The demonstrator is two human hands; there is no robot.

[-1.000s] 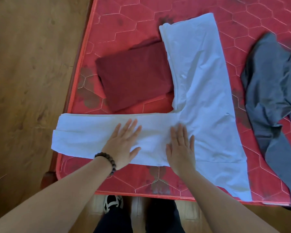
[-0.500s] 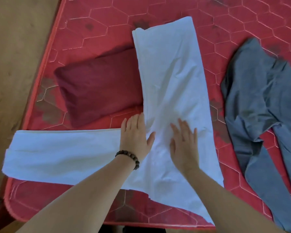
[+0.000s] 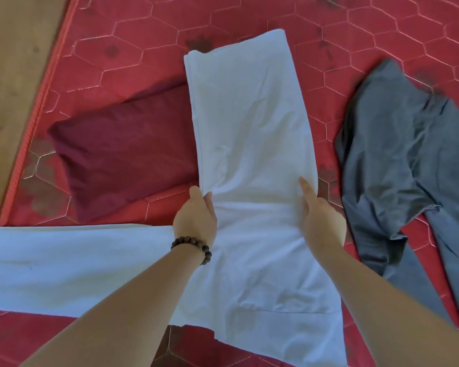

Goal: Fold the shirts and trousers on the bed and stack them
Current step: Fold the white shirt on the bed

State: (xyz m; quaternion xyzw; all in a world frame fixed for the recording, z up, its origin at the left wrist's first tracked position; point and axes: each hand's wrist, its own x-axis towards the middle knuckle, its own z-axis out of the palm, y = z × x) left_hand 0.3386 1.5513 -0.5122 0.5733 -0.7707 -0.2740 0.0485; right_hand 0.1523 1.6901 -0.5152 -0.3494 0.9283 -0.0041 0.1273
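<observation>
A pale blue-white garment (image 3: 249, 133) lies on the red mattress (image 3: 329, 43), one long part running away from me and another stretching left toward the bed edge. My left hand (image 3: 196, 218), with a bead bracelet at the wrist, grips the left edge of the far-running part. My right hand (image 3: 319, 221) holds the right edge of the same part, index finger pointing along the cloth. A folded dark red garment (image 3: 122, 154) sits to the left, partly under the pale cloth. A crumpled grey garment (image 3: 408, 160) lies unfolded at the right.
The mattress edge (image 3: 40, 102) runs diagonally at the left, with wooden floor (image 3: 13, 62) beyond it. A sliver of something pale shows at the far right edge of the view.
Both hands have gone from lying flat on the cloth to taking hold of its two side edges, slightly farther from me. The view has shifted closer over the bed.
</observation>
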